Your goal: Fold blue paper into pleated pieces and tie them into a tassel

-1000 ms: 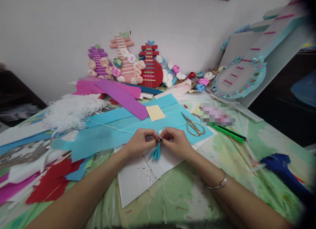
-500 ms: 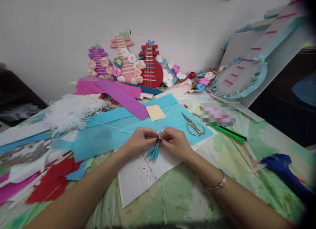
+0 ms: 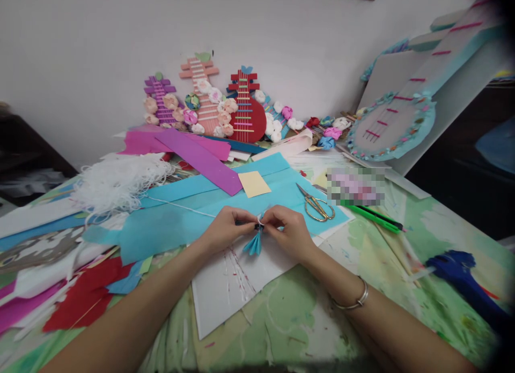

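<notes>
Over a white sheet [image 3: 217, 308], my two hands meet at a small pleated piece of blue paper [image 3: 252, 246] that fans out below the fingers. A small black clip [image 3: 258, 227] sits at its gathered top. My left hand [image 3: 227, 228] is closed in a pinch at the clip and the pleats. My right hand [image 3: 288, 229] also pinches, at a loop of white string [image 3: 260, 220] around the gathered top. Another stretch of the string runs from a tangled white pile [image 3: 120, 182] to behind my left hand. The fingertips partly hide the clip and the string.
Gold-handled scissors [image 3: 317, 205] lie on blue paper [image 3: 161, 233] beyond my right hand. A green cutter [image 3: 374, 218] and a blue glue gun [image 3: 458, 271] are to the right. Paper scraps [image 3: 88, 298] cover the left side. Decorated paper lutes [image 3: 246, 115] lean on the wall.
The pleated blue paper has swung slightly right and up, and its folds hang a little differently. Both hands have shifted only slightly, still pinching at the same place.
</notes>
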`<control>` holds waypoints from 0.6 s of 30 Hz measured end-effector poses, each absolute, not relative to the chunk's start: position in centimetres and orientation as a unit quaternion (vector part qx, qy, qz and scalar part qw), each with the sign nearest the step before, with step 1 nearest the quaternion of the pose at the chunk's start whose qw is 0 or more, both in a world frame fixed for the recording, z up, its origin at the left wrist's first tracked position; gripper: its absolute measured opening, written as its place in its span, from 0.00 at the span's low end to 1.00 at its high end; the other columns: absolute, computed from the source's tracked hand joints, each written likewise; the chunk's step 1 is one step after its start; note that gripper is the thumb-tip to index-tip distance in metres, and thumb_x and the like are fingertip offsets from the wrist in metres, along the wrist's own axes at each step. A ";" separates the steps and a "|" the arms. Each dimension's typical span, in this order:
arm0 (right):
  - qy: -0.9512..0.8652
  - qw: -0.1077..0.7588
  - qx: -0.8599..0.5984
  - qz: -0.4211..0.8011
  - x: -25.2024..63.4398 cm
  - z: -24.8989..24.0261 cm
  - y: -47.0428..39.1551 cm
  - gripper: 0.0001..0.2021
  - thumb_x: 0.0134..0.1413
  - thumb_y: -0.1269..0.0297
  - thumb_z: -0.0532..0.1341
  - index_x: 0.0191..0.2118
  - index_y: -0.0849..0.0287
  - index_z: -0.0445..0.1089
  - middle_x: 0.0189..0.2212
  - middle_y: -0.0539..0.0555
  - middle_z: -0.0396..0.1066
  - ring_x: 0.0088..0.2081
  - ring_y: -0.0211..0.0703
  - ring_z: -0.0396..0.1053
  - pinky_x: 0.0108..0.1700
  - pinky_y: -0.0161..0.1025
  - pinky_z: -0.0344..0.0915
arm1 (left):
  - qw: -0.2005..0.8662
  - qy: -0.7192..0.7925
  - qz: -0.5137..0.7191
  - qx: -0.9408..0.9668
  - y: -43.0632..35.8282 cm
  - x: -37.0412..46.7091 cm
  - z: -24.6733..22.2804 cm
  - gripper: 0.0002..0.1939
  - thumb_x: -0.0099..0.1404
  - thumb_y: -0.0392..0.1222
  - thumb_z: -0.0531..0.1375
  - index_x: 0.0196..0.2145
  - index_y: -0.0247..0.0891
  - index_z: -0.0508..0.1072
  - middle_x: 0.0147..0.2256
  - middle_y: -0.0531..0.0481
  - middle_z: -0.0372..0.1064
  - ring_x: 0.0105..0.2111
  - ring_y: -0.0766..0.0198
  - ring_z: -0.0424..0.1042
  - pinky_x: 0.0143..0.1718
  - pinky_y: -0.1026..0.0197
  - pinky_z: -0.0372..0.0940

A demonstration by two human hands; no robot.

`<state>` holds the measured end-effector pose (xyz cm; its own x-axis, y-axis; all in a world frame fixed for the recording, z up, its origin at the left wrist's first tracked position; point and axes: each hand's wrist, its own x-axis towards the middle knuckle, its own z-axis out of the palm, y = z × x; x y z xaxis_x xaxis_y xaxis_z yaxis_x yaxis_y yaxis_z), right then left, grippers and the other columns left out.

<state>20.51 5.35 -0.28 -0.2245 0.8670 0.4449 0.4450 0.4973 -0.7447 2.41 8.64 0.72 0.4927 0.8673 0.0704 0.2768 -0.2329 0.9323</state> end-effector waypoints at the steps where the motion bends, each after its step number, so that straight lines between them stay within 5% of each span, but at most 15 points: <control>1: -0.745 0.442 -0.439 0.239 20.5 -0.3 5.4 0.07 0.48 0.76 0.57 0.29 0.57 0.68 0.30 0.52 0.70 0.32 0.40 0.68 0.36 0.37 0.65 | 0.475 0.397 0.311 0.721 8.6 2.4 0.7 0.09 0.54 0.40 0.63 0.32 0.34 0.79 0.31 0.48 0.78 0.32 0.60 0.74 0.36 0.62 0.67; 18: -0.756 0.458 -0.421 0.204 20.5 -0.3 5.4 0.06 0.48 0.77 0.58 0.28 0.59 0.68 0.28 0.51 0.71 0.31 0.37 0.68 0.33 0.34 0.66 | 0.501 0.387 0.318 0.706 8.6 2.6 0.9 0.12 0.54 0.45 0.62 0.29 0.32 0.78 0.29 0.48 0.77 0.29 0.62 0.73 0.32 0.64 0.64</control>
